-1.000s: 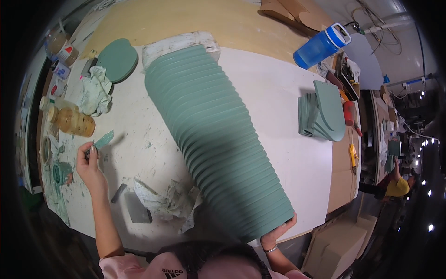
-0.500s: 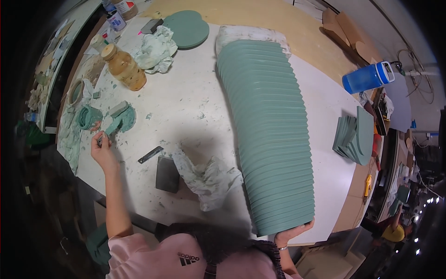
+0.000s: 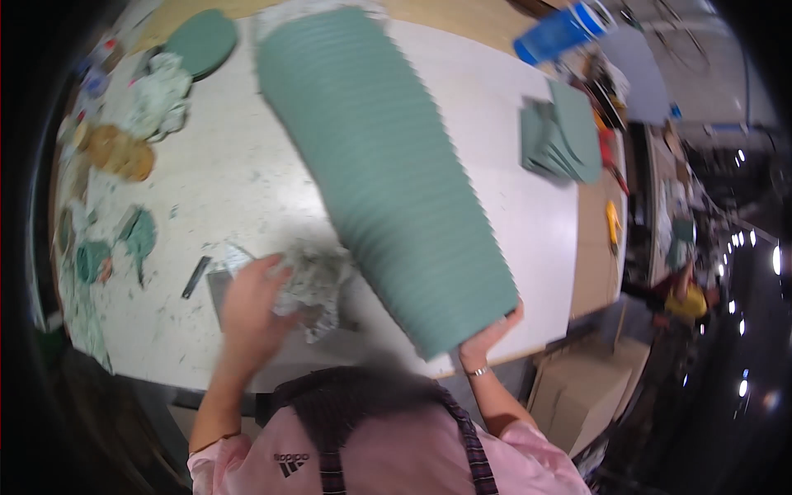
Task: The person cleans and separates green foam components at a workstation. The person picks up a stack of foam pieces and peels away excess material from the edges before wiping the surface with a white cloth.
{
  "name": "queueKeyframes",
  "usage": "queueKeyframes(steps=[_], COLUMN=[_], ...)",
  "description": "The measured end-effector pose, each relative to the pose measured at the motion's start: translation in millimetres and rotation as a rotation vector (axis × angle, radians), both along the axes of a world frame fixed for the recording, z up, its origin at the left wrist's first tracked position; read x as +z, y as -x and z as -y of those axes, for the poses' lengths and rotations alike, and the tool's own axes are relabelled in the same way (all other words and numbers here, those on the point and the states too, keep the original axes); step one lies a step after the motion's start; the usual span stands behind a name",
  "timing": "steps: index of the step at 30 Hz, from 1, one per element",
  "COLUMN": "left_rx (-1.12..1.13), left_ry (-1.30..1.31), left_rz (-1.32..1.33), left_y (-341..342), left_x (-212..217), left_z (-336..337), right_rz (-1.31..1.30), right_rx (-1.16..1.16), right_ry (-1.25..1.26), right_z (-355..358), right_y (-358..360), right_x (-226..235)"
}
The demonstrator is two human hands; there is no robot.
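A long row of thin green sheets (image 3: 388,181), lined up face to face, runs diagonally across the white table. My right hand (image 3: 488,337) is wrapped round the near end of the row, its fingers at the lower right corner. My left hand (image 3: 257,305), smeared by motion, has its fingers closed on a crumpled whitish rag (image 3: 318,276) left of the row. Partly under that hand is a dark grey block (image 3: 219,289). Beside it lies a flat dark metal strip (image 3: 196,277). Farther left, a putty spatula (image 3: 139,266) rests in a patch of green paste (image 3: 140,233).
A jar of green paste (image 3: 92,262) and a brown-stained bottle (image 3: 122,153) stand at the left. Another rag (image 3: 158,97) and round green pieces (image 3: 202,43) lie far left. At the right are loose green sheets (image 3: 561,136), a blue jug (image 3: 561,35) and a yellow cutter (image 3: 613,227).
My left hand has let go of the spatula at the paste and moved right to the rag. My right hand stays at the row's near end. The whole view has shifted and turned.
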State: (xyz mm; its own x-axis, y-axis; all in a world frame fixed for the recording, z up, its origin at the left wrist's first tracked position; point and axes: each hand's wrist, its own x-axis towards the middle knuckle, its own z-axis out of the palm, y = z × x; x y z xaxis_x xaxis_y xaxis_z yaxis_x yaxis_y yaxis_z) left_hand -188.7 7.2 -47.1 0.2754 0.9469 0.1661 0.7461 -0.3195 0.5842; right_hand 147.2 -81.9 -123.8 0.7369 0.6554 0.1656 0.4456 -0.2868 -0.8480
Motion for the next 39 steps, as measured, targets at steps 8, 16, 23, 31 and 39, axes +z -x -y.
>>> queueKeyframes(steps=[8, 16, 23, 31, 39], left_rx=[-0.046, -0.426, -0.37, -0.411, -0.428], left_ry=[-0.027, -0.352, -0.387, -0.33, -0.296], left_rz=[0.175, -0.029, -0.187, -0.245, -0.278], left_y=[-34.3, -189.4, -186.0, -194.7, -259.3], left_x=[13.8, 21.1, 14.2, 10.6, 30.2], left_z=[-28.9, -43.5, -23.8, -34.7, -50.2], right_rz=[-0.033, 0.124, 0.218, 0.243, 0.173], right_rx=[0.033, 0.129, 0.097, 0.084, 0.106], right_ry=[-0.125, -0.123, -0.114, -0.138, -0.193], right_z=[10.2, 19.5, 22.6, 23.8, 22.5], right_y=[-17.5, -18.8, -30.7, -35.4, -27.4], right_x=[-7.1, -7.8, 6.6, 4.1, 1.9])
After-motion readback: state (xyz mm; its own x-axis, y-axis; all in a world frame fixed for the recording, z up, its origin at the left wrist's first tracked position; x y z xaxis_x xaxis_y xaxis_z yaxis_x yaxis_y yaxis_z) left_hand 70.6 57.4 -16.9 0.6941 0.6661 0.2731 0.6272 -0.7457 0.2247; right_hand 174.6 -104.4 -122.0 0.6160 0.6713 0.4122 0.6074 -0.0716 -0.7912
